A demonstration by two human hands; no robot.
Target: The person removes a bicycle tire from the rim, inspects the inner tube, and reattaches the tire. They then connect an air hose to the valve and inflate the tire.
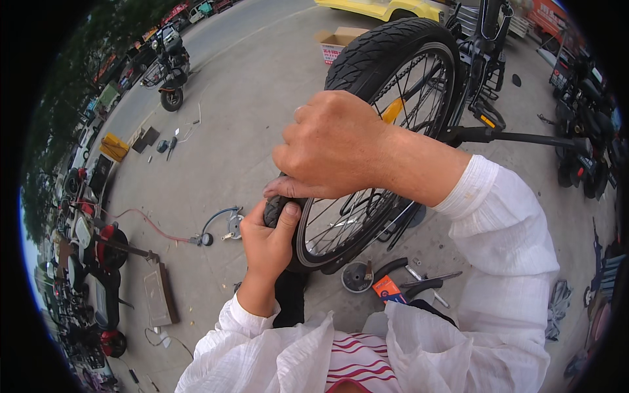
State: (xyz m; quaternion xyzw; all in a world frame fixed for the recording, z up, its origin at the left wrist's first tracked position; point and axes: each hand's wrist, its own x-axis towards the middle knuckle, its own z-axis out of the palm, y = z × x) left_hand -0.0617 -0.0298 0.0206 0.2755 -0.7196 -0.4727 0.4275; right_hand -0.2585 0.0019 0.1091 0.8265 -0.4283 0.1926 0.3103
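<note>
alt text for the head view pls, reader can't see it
A person's left hand and right hand hold a black bicycle tyre. A small orange box lies on the ground nearby; a parked motorbike stands farther off.

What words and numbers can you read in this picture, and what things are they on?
I don't copy out printed words, but I can say where print shows.
Cardboard box: reddish print, too small to read properly.
Red vehicle, top right: pale lettering.
Orange packet: marks too small to read.
Bicycle tyre: no words I can make out.
</note>
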